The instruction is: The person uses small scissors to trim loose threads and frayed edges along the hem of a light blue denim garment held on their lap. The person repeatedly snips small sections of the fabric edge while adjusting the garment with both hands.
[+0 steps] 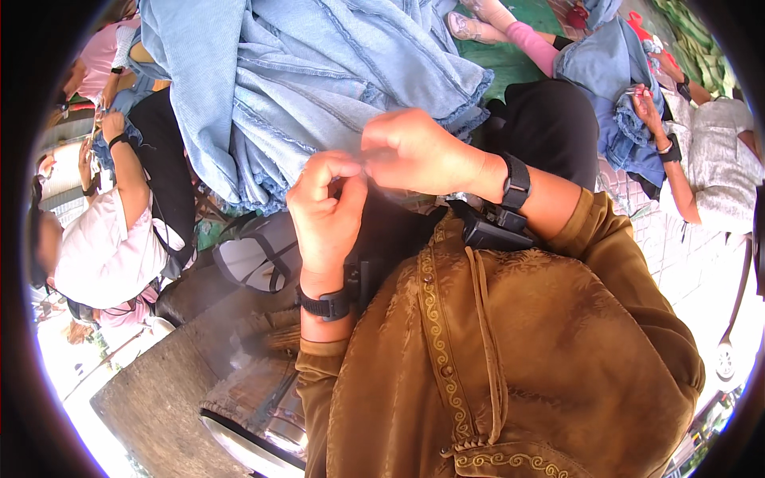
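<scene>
My left hand point(325, 209) and my right hand point(422, 153) meet in front of me, fingertips nearly touching. Thumb and forefinger of the left hand are pinched together. The right hand's fingers are curled closed, their tips blurred. Whatever they hold between them, if anything, is too small to make out. Just beyond both hands, light blue denim point(311, 88) with frayed edges lies heaped in folds across my lap. Its lower fringe passes behind my hands.
At the left sits a person in a white top point(103, 247). A person in a grey top point(709, 151) handles blue denim point(602, 64) at the right. Near my left elbow is a worn wooden surface point(159, 398), with a shiny rounded metal rim point(235, 446) beside it.
</scene>
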Motion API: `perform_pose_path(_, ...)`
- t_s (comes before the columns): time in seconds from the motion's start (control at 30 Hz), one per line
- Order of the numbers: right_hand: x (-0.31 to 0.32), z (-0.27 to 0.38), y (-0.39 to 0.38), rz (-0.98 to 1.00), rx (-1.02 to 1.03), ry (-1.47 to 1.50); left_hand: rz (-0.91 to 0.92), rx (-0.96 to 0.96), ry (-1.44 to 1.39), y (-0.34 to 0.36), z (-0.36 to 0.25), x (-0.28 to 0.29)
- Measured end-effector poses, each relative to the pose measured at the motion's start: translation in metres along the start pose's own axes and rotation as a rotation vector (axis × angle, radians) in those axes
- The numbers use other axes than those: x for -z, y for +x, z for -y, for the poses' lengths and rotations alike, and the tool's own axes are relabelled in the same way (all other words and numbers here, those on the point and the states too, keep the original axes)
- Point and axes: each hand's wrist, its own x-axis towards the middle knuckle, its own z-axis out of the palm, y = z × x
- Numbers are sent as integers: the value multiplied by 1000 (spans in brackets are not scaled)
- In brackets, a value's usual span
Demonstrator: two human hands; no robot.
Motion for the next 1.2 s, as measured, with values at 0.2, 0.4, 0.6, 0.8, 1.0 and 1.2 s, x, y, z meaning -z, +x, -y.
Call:
perform_pose_path(0.2,-5,6,-5,-89,-297,607,46,218,-194,4,-8,5)
perform_pose_path(0.4,26,15,-5,-89,-451,827,33,251,-281,6,-4,7)
perform_pose_path(0.6,11,12,4,-53,87,-39,32,273,-303,11,-10,3)
perform_pose_path(0.8,3,4,8,-39,-43,193,62,285,-308,13,-12,10)
perform_pose_path(1.0,34,10,0,-166,-205,376,13,388,-362,13,-12,10)
perform_pose_path(1.2,46,-8,-20,19,-58,54,-7,383,-396,15,-13,8)
